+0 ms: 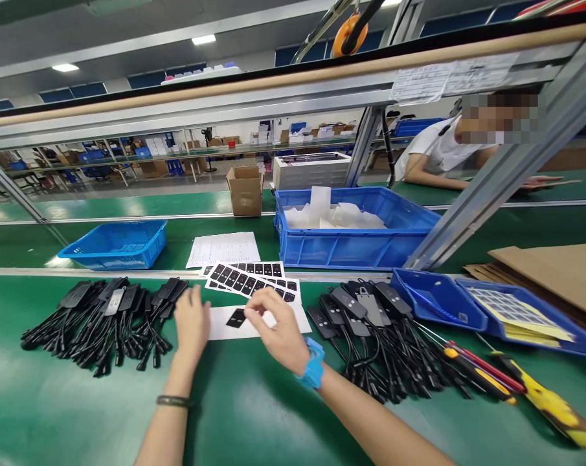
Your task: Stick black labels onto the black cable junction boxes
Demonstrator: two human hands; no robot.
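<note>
My right hand (278,327) pinches a black sticker (236,318) at its corner between thumb and forefinger. Below the sticker is a mostly bare white backing strip (219,330). Over the left end of that strip, beside a pile of black cabled modules (120,310), is my left hand (191,317). Its fingers stretch forward and look slightly blurred; nothing shows in them. Just beyond both hands, sheets of black stickers (247,279) lie overlapping. Another pile of black cabled modules (365,317) lies to the right of my right hand.
Screwdrivers (482,375) and a yellow-black tool (548,401) lie at right, near small blue trays (438,298). Behind stand a blue basket (118,246), a printed paper (223,249), a large blue bin (355,249) and a carton (245,191). A person sits across, behind a metal post.
</note>
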